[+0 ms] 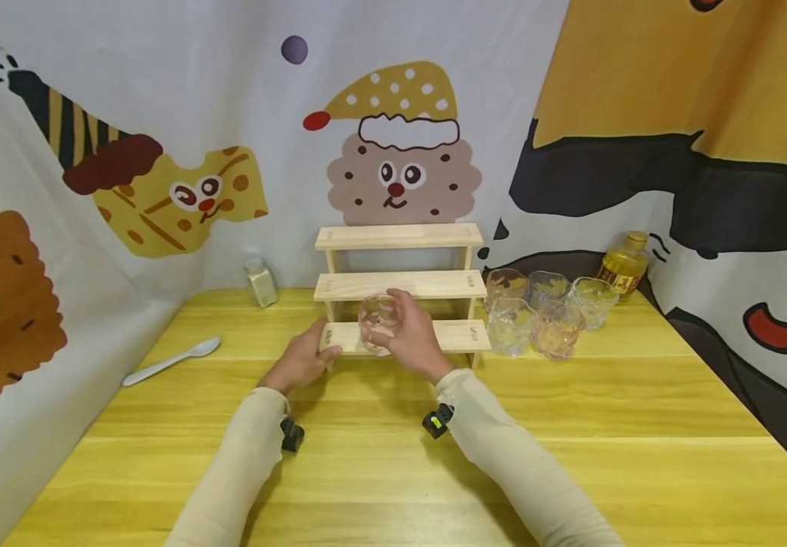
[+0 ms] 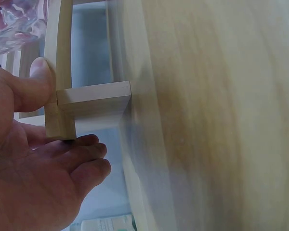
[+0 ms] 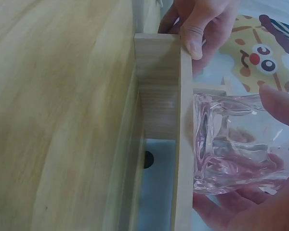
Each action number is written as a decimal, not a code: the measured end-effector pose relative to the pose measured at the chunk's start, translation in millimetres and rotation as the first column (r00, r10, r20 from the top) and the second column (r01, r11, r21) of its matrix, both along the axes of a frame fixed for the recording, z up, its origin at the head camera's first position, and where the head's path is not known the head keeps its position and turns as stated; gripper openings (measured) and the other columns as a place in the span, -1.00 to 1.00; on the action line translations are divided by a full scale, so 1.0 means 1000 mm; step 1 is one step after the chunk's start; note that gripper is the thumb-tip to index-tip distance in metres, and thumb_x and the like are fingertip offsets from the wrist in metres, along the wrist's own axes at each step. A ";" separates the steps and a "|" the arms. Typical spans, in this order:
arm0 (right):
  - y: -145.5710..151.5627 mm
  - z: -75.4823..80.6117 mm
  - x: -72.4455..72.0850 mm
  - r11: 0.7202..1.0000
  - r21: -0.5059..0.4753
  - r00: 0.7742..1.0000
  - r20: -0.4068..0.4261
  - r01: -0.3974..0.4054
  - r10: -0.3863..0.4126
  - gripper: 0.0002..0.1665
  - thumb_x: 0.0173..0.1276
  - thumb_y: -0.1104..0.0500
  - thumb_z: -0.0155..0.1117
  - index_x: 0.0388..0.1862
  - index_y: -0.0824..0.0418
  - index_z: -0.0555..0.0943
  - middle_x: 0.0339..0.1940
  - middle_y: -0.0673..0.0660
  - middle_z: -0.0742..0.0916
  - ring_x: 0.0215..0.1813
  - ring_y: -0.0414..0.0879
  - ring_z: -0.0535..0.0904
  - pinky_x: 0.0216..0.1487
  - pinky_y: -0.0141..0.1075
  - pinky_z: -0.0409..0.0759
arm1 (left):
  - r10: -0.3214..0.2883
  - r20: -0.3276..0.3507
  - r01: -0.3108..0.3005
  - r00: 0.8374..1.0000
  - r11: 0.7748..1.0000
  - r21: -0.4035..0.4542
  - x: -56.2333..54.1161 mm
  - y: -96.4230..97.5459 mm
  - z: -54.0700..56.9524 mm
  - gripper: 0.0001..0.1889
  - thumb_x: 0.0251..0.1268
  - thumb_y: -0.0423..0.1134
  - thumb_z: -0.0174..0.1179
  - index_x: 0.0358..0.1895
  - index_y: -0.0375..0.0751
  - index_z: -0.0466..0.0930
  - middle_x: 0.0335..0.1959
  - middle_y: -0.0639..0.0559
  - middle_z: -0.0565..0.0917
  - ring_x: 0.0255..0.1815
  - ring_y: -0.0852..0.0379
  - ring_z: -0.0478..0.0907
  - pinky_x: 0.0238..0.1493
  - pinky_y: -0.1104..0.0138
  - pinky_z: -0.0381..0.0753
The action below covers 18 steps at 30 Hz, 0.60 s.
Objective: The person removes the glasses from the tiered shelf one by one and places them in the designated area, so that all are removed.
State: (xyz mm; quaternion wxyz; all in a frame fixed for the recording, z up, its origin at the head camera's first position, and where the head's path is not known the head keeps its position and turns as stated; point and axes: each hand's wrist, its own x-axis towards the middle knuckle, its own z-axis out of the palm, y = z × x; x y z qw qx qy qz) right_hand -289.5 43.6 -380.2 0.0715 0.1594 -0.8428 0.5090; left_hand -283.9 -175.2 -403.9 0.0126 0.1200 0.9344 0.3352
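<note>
A three-tier wooden display shelf [image 1: 400, 285] stands at the back of the table. My left hand [image 1: 300, 358] grips the left end of its lowest board [image 1: 460, 336]; the left wrist view shows the thumb on top and fingers beneath. My right hand [image 1: 415, 336] holds a clear, pink-tinted glass [image 3: 236, 144] between thumb and fingers. The glass is upright, with its base at the top of the lowest board, left of the middle. Whether its full weight rests there I cannot tell.
Several similar glasses [image 1: 511, 328] stand close together right of the shelf. Behind them is a bottle of yellow oil [image 1: 623, 266]. A small jar [image 1: 260, 285] stands back left, and a white spoon [image 1: 173, 361] lies nearer on the left. A printed curtain [image 1: 229, 91] hangs behind the table.
</note>
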 end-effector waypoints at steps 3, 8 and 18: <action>0.005 0.001 0.002 1.000 -0.016 1.000 0.015 -0.005 0.005 0.00 0.15 0.13 0.59 0.51 0.17 0.29 0.32 0.24 0.62 0.31 0.16 0.58 0.32 0.06 0.56 | -0.005 -0.007 0.005 1.000 1.000 -0.001 0.000 0.000 0.000 -0.34 0.55 -0.20 0.07 0.54 -0.43 0.06 0.24 -0.45 0.54 0.26 -0.34 0.53 0.30 -0.12 0.49; 0.020 0.003 0.008 1.000 -0.015 1.000 0.021 -0.010 0.010 -0.01 0.15 0.09 0.60 0.51 0.15 0.32 0.26 0.18 0.66 0.21 0.11 0.63 0.24 0.05 0.60 | -0.005 -0.006 0.005 1.000 1.000 -0.003 0.001 -0.002 -0.002 -0.31 0.56 -0.19 0.07 0.56 -0.43 0.02 0.27 -0.44 0.52 0.28 -0.34 0.51 0.30 -0.13 0.49; 0.073 0.012 0.030 1.000 0.006 0.999 0.021 -0.030 0.030 -0.01 0.13 0.11 0.60 0.51 0.05 0.32 0.36 0.18 0.60 0.30 0.17 0.59 0.22 0.06 0.63 | -0.011 0.001 0.011 1.000 1.000 -0.024 -0.001 -0.002 -0.003 -0.29 0.58 -0.17 0.03 0.58 -0.42 -0.05 0.38 -0.47 0.41 0.39 -0.37 0.41 0.40 -0.15 0.40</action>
